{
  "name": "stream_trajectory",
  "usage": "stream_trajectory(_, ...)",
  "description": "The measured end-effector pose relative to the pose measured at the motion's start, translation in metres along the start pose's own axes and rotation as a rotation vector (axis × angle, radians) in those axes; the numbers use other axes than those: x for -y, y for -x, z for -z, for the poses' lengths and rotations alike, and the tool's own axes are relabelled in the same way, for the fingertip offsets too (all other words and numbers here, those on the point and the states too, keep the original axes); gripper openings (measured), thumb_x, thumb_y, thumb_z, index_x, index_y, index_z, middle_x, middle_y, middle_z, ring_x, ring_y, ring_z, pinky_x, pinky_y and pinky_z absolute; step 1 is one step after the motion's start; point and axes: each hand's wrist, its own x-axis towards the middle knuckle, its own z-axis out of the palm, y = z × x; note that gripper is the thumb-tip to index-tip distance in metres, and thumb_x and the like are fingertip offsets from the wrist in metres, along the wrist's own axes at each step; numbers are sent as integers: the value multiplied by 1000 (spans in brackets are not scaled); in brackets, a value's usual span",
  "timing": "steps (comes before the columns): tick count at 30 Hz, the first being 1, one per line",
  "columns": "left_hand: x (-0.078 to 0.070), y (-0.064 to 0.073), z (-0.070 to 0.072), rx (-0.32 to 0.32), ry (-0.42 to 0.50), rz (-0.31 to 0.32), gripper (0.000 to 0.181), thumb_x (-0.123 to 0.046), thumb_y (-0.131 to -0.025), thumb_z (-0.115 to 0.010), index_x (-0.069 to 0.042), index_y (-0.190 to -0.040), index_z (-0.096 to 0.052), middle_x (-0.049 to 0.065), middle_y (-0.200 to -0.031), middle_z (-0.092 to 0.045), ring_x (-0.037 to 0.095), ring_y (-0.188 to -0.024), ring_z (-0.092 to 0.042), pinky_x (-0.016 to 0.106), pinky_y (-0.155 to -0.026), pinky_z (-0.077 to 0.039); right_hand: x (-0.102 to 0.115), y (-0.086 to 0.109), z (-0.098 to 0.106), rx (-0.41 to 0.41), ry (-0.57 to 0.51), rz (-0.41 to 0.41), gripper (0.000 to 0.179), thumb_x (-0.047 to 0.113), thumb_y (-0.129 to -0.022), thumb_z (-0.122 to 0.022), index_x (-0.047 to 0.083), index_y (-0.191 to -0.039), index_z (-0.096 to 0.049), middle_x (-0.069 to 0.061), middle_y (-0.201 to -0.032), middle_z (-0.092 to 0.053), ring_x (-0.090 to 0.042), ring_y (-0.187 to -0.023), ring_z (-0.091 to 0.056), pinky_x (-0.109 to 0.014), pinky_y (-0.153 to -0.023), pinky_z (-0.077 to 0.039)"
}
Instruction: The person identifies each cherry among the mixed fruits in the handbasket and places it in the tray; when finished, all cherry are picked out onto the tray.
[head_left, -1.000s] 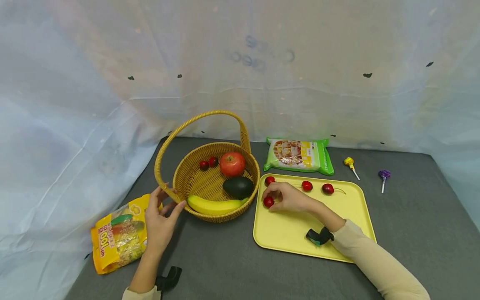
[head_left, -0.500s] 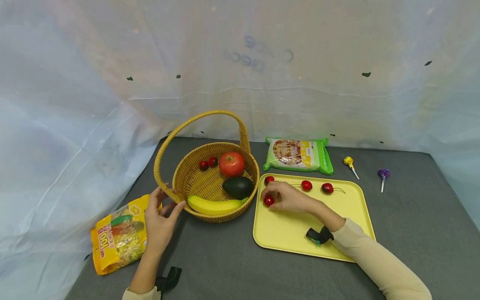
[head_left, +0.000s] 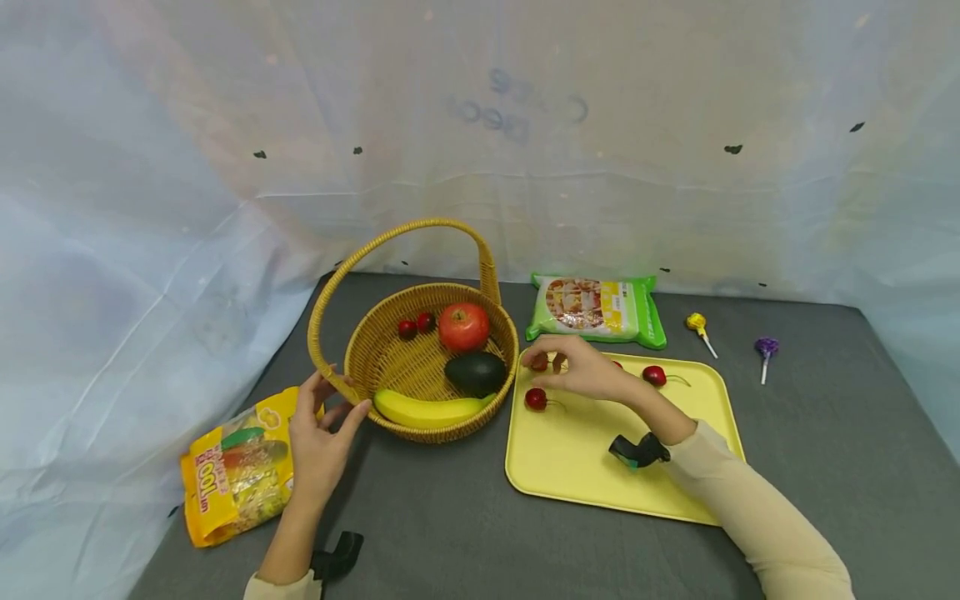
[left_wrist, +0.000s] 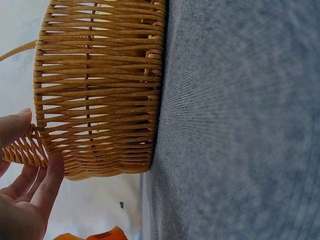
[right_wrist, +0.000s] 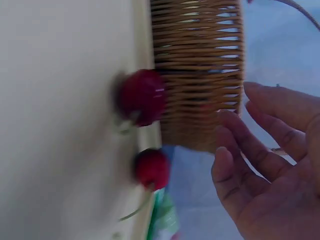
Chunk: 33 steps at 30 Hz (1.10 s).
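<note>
My left hand (head_left: 321,450) grips the wicker basket (head_left: 360,358) where its tall handle meets the rim, thumb on one side and fingers on the other, as the left wrist view also shows. Inside lie a banana (head_left: 431,410), a dark green avocado (head_left: 477,374), a red pomegranate (head_left: 463,327) and two cherries (head_left: 416,326). Over the yellow tray (head_left: 585,475), my right hand (head_left: 588,371) hovers with loosely bent, parted fingers and holds nothing. One cherry (head_left: 536,399) lies just nearer than it; another cherry (head_left: 538,364) is partly covered by its fingers.
Farther right on the tray is a stemmed cherry (head_left: 655,376); one more is mostly hidden behind my right hand. Behind the tray lies a green snack packet (head_left: 596,310), with yellow (head_left: 697,323) and purple (head_left: 767,348) lollipops to the right. A yellow bag (head_left: 243,467) lies left.
My right hand has risen off the nearer-left cherry and shifted toward the tray's back edge, leaving that cherry and its stem in sight. The left hand stays on the basket.
</note>
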Motion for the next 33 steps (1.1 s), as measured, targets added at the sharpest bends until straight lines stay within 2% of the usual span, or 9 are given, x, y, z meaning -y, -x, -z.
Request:
stream_trajectory(3, 0, 0, 0, 1, -7, -2, 63, 23, -79, -70, 11, -137, -47, 22, -114, -58, 27, -111, -59, 18, -84, -56, 10, -11, 1, -15, -22, 31, 22, 1, -89, -73, 0, -111, -70, -17, -105, -68, -35, -97, -62, -53, -78, -54)
stream_trajectory(8, 0, 1, 0, 4, -4, 4, 63, 22, -80, -70, 10, -137, -47, 21, -114, -59, 28, -111, -59, 18, -84, -56, 23, -38, -4, -10, -73, 102, 22, 3, -92, -71, -3, -113, -67, -18, -106, -67, -28, -95, -63, -45, -78, -56)
stream_trajectory(12, 0, 1, 0, 6, 2, 8, 63, 22, -80, -70, 10, -137, -47, 28, -116, -57, 30, -112, -58, 18, -84, -56, 36, -71, -14, 82, -70, 146, 32, 5, -93, -70, -5, -122, -62, -21, -117, -61, -34, -102, -62, -41, -86, -57)
stream_trajectory(15, 0, 1, 0, 8, 1, 11, 63, 22, -80, -70, 11, -137, -47, 28, -115, -56, 32, -112, -58, 18, -84, -55, 50, -101, -23, 164, -2, 163, 40, 10, -94, -70, -1, -131, -59, -17, -128, -57, -31, -110, -58, -41, -93, -53)
stream_trajectory(19, 0, 0, 1, 7, -11, 16, 63, 21, -80, -70, 10, -137, -47, 23, -114, -58, 32, -111, -58, 17, -84, -55, 66, -142, -37, 255, 85, 113, 49, 18, -95, -70, 3, -140, -53, -12, -139, -52, -25, -121, -51, -38, -101, -47)
stream_trajectory(24, -2, 0, 2, 3, -32, 14, 63, 21, -80, -70, 9, -137, -47, 19, -113, -59, 30, -111, -58, 17, -84, -55, 71, -182, -63, 318, 128, 27, 55, 19, -96, -68, 0, -144, -48, -15, -146, -47, -29, -135, -44, -34, -108, -42)
stream_trajectory(27, -4, -1, 2, 2, -34, 12, 62, 22, -80, -70, 10, -137, -47, 18, -114, -59, 30, -111, -59, 17, -84, -56, 68, -196, -79, 322, 158, -5, 53, 17, -96, -68, -1, -142, -49, -15, -144, -49, -30, -134, -45, -34, -107, -43)
stream_trajectory(30, -4, -1, 1, 9, -24, 13, 62, 21, -81, -70, 10, -137, -47, 24, -115, -57, 35, -111, -58, 18, -84, -56, 64, -202, -91, 292, 234, -30, 51, 18, -95, -70, 1, -139, -53, -12, -141, -53, -27, -131, -48, -35, -112, -36)
stream_trajectory(33, 2, 1, 2, 12, -17, 18, 62, 21, -81, -70, 9, -138, -47, 29, -116, -55, 39, -111, -56, 18, -85, -56, 59, -203, -99, 254, 310, -68, 47, 21, -94, -72, 4, -136, -58, -9, -138, -56, -24, -129, -48, -38, -111, -31)
